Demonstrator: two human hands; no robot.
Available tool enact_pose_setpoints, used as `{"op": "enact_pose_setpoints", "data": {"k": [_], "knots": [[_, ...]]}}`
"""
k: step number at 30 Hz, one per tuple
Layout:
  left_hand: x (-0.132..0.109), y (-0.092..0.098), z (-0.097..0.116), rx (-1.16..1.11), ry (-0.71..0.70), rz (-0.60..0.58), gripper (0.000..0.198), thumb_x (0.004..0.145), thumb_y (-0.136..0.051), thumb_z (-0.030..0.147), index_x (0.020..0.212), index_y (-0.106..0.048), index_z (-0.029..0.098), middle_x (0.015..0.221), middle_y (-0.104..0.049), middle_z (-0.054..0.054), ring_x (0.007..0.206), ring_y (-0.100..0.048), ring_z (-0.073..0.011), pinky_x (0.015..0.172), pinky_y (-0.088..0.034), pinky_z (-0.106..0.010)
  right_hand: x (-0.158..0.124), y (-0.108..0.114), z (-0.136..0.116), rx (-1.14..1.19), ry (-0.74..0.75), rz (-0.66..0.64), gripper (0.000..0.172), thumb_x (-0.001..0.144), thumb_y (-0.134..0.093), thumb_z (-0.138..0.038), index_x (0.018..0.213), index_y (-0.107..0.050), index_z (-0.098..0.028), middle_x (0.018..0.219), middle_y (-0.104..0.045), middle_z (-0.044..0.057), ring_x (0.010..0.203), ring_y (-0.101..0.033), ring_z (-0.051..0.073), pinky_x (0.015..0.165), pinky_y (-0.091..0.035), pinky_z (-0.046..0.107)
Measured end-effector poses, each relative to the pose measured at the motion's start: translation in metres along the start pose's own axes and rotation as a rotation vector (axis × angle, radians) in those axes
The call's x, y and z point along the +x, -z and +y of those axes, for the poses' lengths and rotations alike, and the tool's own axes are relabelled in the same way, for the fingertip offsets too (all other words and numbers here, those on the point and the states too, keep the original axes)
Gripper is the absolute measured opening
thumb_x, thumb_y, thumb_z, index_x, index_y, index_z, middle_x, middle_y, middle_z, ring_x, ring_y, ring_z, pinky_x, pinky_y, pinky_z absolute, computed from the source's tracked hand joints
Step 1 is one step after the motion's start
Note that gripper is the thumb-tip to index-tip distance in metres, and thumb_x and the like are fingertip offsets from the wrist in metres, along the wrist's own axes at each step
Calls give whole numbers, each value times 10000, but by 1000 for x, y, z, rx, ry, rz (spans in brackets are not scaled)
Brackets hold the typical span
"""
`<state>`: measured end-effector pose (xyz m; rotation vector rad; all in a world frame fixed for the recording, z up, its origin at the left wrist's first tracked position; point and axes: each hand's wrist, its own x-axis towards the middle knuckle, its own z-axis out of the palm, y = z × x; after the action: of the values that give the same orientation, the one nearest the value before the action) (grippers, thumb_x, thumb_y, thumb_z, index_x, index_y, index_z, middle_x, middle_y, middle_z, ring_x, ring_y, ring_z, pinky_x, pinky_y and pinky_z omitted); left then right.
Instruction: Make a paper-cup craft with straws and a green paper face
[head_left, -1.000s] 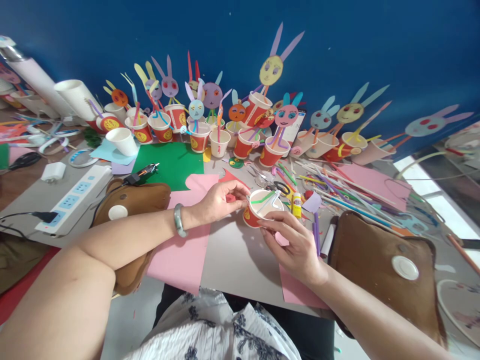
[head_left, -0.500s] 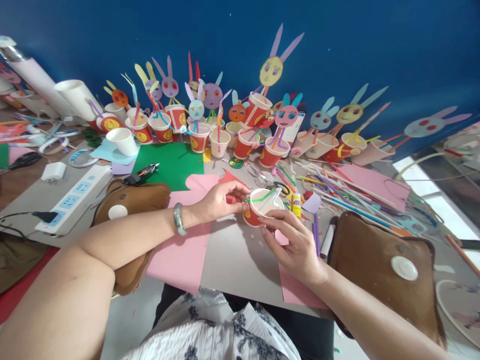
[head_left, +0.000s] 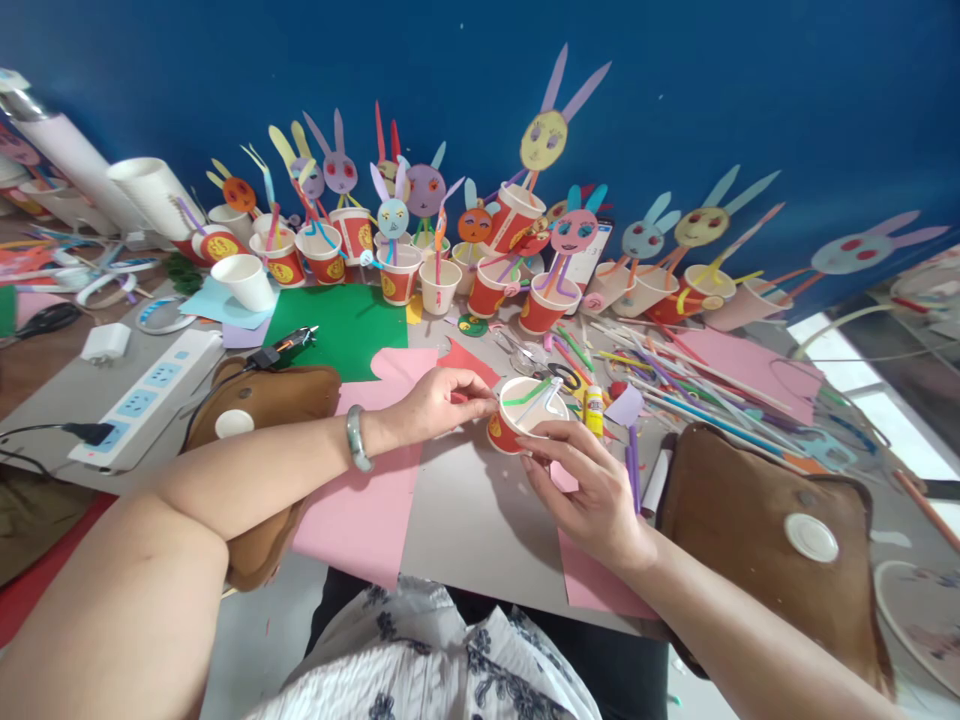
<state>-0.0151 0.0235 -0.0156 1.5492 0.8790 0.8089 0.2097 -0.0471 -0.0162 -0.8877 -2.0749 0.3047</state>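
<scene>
Cup (head_left: 504, 432) sits between the hands, mouth up, slightly tilted. Right hand (head_left: 589, 490) pinches its near right side, fingers up at the rim, thumb lower. Left hand (head_left: 446, 405): thumb and index tips pressed together right at the cup's left rim; can't tell if anything's between them. Cup is round, tapered, red outside with yellow print, white inside. Green straw (head_left: 531, 392) and bent white straw (head_left: 537, 406) cross its mouth. Bench (head_left: 476, 510) smooth grey; pink paper (head_left: 360, 525) flat, matte.
</scene>
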Motion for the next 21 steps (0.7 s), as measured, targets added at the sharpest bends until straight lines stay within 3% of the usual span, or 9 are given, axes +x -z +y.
{"op": "enact_pose_setpoints", "data": {"k": [12, 21], "knots": [[-2, -1, 3, -21, 50, -36, 274, 871, -696, 387, 873, -661, 115, 747, -629, -4, 650, -524, -76, 645, -435, -217, -1, -1, 0, -6, 20, -12, 378, 875, -625, -23, 1189, -668, -229, 1033, -642, 75, 916, -660, 185, 732, -555, 301], [0, -1, 1, -72, 122, -18, 386, 834, -722, 499, 867, -668, 117, 746, -624, -7, 640, -523, -84, 584, -415, -214, 1, -1, 0, 35, -12, 13, 355, 876, -631, -28, 1157, -688, -237, 1027, -654, 64, 886, -663, 176, 739, -564, 305]]}}
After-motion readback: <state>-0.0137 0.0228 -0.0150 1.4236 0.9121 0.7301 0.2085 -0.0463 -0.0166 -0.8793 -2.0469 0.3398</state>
